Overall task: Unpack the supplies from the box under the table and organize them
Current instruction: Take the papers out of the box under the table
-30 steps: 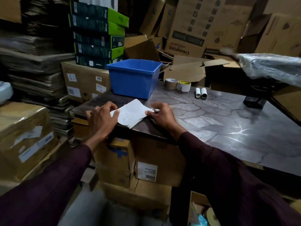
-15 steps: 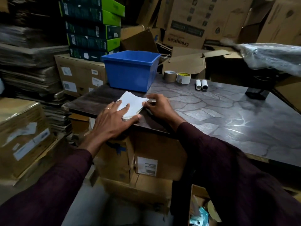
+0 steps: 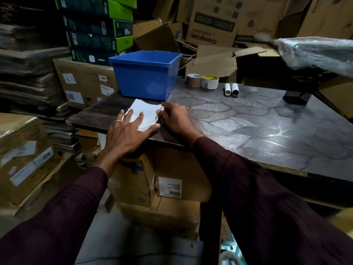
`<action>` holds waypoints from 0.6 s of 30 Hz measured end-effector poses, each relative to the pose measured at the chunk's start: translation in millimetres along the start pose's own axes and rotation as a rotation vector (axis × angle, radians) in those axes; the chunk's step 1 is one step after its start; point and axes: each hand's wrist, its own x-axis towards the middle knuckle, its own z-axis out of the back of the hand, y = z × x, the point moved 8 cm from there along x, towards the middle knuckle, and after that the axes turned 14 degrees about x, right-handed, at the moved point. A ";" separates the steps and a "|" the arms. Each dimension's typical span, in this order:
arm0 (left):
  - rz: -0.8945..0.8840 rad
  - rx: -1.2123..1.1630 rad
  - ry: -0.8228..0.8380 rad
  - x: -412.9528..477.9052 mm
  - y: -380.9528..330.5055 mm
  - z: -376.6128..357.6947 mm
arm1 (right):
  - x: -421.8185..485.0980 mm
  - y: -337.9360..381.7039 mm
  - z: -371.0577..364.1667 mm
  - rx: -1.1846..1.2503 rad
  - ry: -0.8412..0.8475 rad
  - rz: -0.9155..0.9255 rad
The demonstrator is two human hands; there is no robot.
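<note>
On the counter (image 3: 248, 119) the paper stack (image 3: 147, 111) is being pressed by the outspread left grip (image 3: 128, 134), its right edge being held in the curled right grip (image 3: 173, 117).

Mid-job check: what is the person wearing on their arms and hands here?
Long, dark maroon sleeves cover both arms to the wrist. The left sleeve and the right sleeve look like the same plain fabric. Both hands are bare, with no gloves. The left hand has a thin ring on one finger; no ring shows on the right hand.
</note>
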 end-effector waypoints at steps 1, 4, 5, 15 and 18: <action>0.000 -0.001 0.004 -0.2 0.0 -0.1 | -1.1 1.7 0.9 0.002 -0.002 -0.001; -0.001 -0.008 0.001 -0.7 0.6 -0.5 | -1.8 3.1 0.3 -0.008 0.001 0.006; -0.003 -0.012 -0.006 -0.8 0.5 0.1 | -2.9 4.6 0.3 -0.018 0.001 0.009; -0.147 -0.039 -0.341 -63.6 -47.4 25.2 | -80.9 6.4 53.1 -0.251 -0.087 0.150; -0.277 -0.097 -0.488 -120.4 -94.4 32.3 | -140.7 -9.5 82.9 -0.357 -0.126 0.197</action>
